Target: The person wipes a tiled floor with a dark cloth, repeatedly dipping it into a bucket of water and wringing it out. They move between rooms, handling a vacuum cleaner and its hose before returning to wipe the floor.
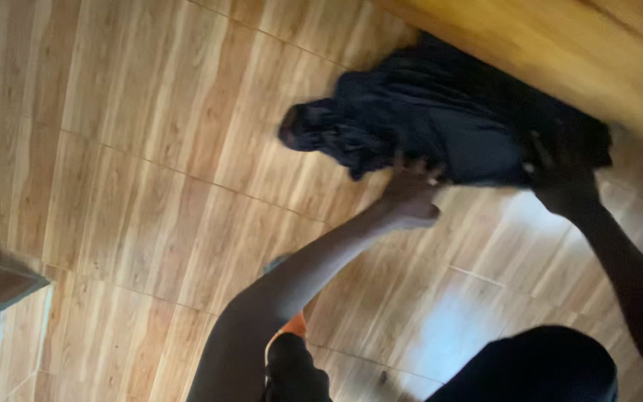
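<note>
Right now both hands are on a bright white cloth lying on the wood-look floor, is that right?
Not quite: the cloth is dark, near black, not bright white. The head view shows the left hand and right hand both on it, and it lies on the wood-look floor.

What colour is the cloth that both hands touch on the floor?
Dark navy, nearly black cloth; the head view shows it best.

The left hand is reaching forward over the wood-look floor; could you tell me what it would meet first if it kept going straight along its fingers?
The left hand already has its fingertips at the dark garment bunched on the floor, so it would press into that cloth first.
</note>
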